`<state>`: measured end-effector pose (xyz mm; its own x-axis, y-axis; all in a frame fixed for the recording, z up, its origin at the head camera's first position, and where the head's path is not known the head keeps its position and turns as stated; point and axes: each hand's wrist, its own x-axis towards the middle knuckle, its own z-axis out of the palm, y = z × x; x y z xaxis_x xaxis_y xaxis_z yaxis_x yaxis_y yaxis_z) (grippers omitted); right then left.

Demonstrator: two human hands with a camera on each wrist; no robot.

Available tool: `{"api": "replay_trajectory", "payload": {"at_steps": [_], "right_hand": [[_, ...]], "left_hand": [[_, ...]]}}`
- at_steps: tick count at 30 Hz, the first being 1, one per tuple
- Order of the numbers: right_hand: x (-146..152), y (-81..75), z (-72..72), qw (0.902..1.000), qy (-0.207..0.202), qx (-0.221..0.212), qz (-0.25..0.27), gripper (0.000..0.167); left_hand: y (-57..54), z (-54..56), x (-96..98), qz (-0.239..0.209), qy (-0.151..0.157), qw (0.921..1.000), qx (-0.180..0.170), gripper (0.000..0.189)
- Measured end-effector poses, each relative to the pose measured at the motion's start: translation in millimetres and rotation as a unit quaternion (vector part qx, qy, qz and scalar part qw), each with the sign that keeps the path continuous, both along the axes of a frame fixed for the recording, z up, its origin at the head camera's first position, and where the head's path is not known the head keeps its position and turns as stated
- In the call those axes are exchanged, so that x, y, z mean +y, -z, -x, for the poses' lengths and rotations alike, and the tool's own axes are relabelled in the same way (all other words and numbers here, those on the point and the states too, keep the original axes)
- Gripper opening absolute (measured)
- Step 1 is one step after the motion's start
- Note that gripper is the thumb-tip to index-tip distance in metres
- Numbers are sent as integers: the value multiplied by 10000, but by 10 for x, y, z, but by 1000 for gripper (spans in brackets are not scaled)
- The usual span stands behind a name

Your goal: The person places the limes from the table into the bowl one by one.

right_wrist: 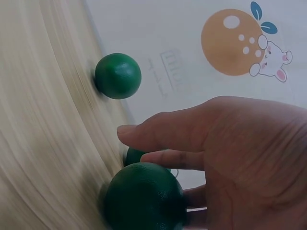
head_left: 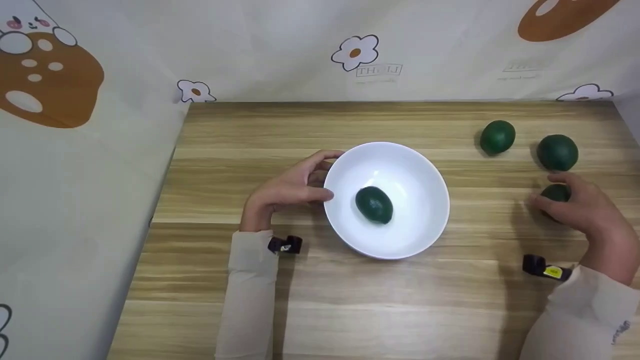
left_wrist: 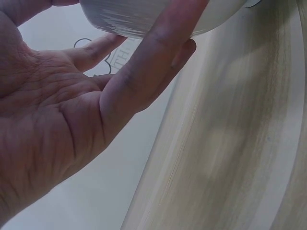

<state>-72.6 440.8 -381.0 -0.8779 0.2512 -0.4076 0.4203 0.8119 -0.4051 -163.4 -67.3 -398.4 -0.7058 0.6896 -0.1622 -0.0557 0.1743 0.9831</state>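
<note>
A white bowl point(head_left: 420, 210) sits in the middle of the wooden table, with one dark green lime point(head_left: 374, 205) inside it. My left hand point(head_left: 295, 185) holds the bowl's left side, thumb at the rim and fingers round the outer wall. In the left wrist view, the fingers point(left_wrist: 139, 72) reach up against the underside of the bowl point(left_wrist: 124, 19). At the right, my right hand point(head_left: 585, 205) is spread around another lime point(head_left: 557, 192), partly hidden by it. The right wrist view shows this lime point(right_wrist: 144, 199) beside the extended fingers, the thumb apart from it.
Two more limes stand behind the right hand: one farther left point(head_left: 498, 137) and one close to the fingers point(head_left: 557, 152). A patterned white sheet point(head_left: 280, 50) hangs along the table's back and left edges. Each wrist wears a small black camera.
</note>
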Motion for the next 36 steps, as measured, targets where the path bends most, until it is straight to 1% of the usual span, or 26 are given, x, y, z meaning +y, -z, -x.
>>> {"api": "replay_trajectory", "payload": {"at_steps": [11, 18, 24, 31, 36], "right_hand": [[57, -13, -61, 9999, 121, -90, -5, 92], [62, -21, -75, 9998, 165, -59, 41, 86], [68, -31, -68, 9999, 106, 4, -10, 84], [38, -47, -66, 10000, 88, 20, -16, 83], [5, -68, -58, 9999, 118, 22, 12, 82]], "left_hand": [[-26, -8, 7, -6, 29, 10000, -38, 86], [-23, -4, 12, 15, 19, 10000, -82, 86], [-18, 6, 11, 45, 21, 10000, 45, 85], [-25, 2, 8, 50, 37, 10000, -31, 85], [-13, 4, 2, 71, 31, 10000, -5, 85]]}}
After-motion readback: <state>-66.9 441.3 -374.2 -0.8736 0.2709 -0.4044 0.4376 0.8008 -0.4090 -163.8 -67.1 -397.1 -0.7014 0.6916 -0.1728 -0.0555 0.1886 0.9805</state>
